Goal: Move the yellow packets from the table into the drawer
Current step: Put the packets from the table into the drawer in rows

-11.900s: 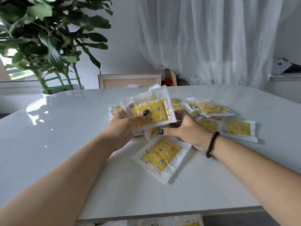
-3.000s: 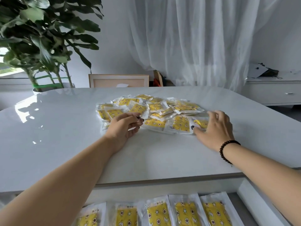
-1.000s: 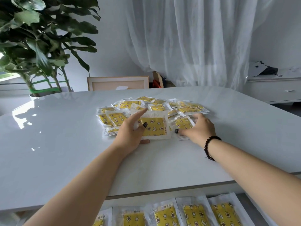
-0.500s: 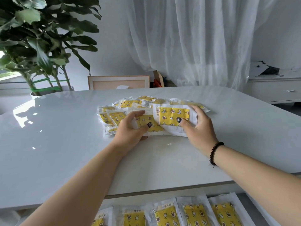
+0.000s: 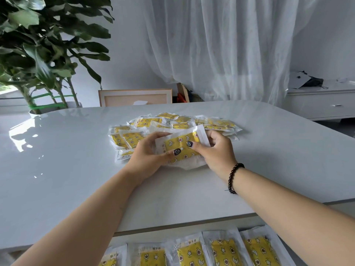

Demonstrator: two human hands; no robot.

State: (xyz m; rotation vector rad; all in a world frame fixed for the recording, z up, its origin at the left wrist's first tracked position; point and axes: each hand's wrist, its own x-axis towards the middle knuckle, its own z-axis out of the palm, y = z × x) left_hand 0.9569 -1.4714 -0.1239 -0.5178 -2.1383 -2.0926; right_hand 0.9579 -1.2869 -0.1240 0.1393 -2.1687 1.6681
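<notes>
A heap of yellow packets in clear wrappers lies in the middle of the white table. Both my hands hold a small stack of yellow packets just above the table's near side of the heap. My left hand grips its left end with the thumb on top. My right hand grips its right end, thumb also on top. Below the table's front edge, the open drawer shows a row of several yellow packets lying side by side.
A large potted plant stands at the far left behind the table. A framed board leans behind the far edge. A sheer curtain hangs at the back and a white cabinet stands at the right.
My hands have come together: the packet in my right hand now lies over the one in my left, and both hands hold the stack.
</notes>
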